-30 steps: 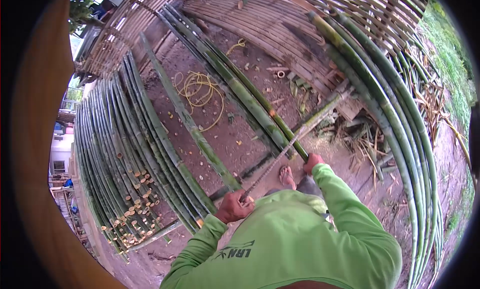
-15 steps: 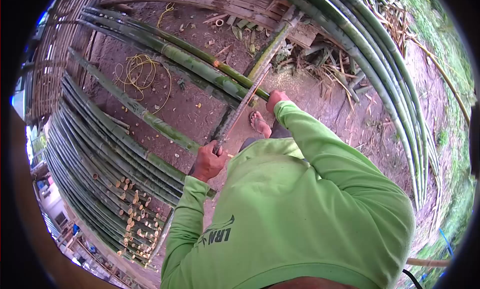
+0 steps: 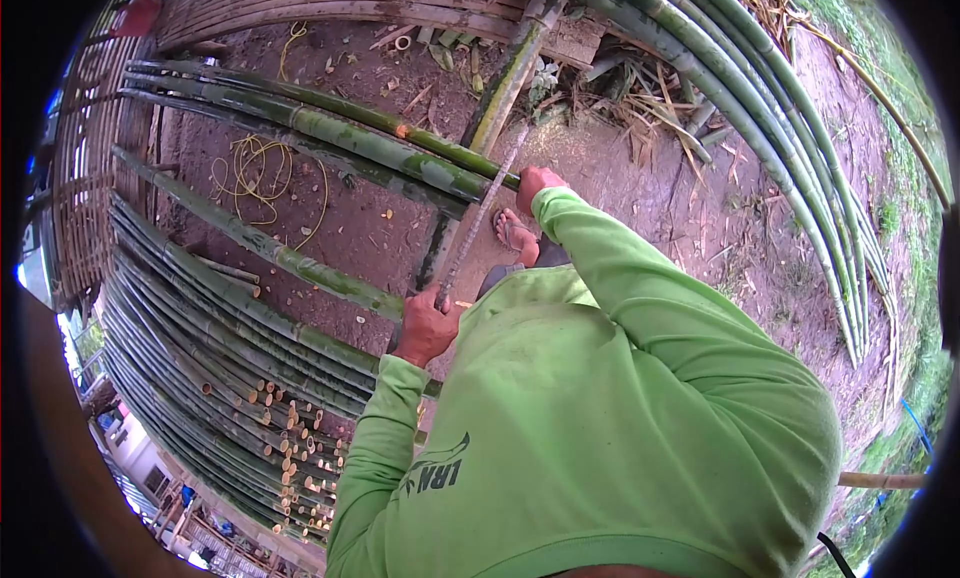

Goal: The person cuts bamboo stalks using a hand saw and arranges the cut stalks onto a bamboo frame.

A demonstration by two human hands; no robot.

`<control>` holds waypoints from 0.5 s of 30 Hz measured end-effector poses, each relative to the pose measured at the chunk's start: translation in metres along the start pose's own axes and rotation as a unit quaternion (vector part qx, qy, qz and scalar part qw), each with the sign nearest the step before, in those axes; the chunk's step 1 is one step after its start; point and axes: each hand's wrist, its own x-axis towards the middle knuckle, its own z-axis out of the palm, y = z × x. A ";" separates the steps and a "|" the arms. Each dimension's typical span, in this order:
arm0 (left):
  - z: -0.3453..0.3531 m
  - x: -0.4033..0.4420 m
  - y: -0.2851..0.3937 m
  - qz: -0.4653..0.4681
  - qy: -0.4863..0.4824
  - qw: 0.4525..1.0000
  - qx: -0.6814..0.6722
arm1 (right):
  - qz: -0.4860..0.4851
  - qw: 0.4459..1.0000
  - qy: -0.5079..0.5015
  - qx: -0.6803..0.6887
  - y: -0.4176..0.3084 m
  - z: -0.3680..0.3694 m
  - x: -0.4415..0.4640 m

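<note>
Subject in green shirt, both hands at work; landmark for placing: the slender bamboo pole (image 3: 370,120). Right hand (image 3: 540,190) at the pole's near end, fingers curled round it. Left hand (image 3: 428,328) on the near side of the pole; fingers wrapped about the dark grip of a long, narrow saw (image 3: 470,240). I read it as a saw by its shape; teeth not resolved from here. Blade crosses over the pole just beside the right hand, tip on the far side. Whether the edge touches the pole, I cannot tell. Orange scar on the pole farther along.

Thicker bamboo poles (image 3: 380,158) lie alongside, on the pole's near side. A crosswise bamboo support (image 3: 505,90) runs beneath the pole. Farther off on the near side: yellow cord in loose loops, a single bamboo pole (image 3: 300,262), then a large bamboo stack (image 3: 200,353) with pale cut ends. Past the held end, a sandalled foot (image 3: 515,236) on the near side; long bowed bamboo poles (image 3: 770,118) on the far side.
</note>
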 end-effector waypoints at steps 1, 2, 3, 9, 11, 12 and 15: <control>0.001 0.001 -0.003 0.001 0.002 1.000 0.005 | 0.001 1.000 0.004 0.002 0.000 0.000 -0.002; 0.001 0.008 -0.006 0.006 0.005 1.000 0.010 | 0.000 1.000 0.008 0.002 0.001 0.000 -0.001; 0.002 0.015 -0.008 0.012 0.010 1.000 0.013 | -0.001 1.000 0.013 0.002 0.004 0.001 0.002; 0.010 0.031 0.008 -0.040 -0.018 0.998 0.039 | -0.007 1.000 0.011 -0.003 0.005 0.013 0.009; 0.004 0.005 0.013 -0.035 -0.033 0.998 0.027 | -0.003 1.000 0.025 -0.003 0.009 0.015 0.013; -0.002 -0.004 0.017 -0.032 -0.036 0.999 0.023 | -0.010 0.999 0.038 0.004 0.017 0.023 0.021; -0.007 -0.011 0.019 0.013 -0.029 0.999 -0.029 | -0.047 0.998 0.050 0.010 0.028 0.036 0.030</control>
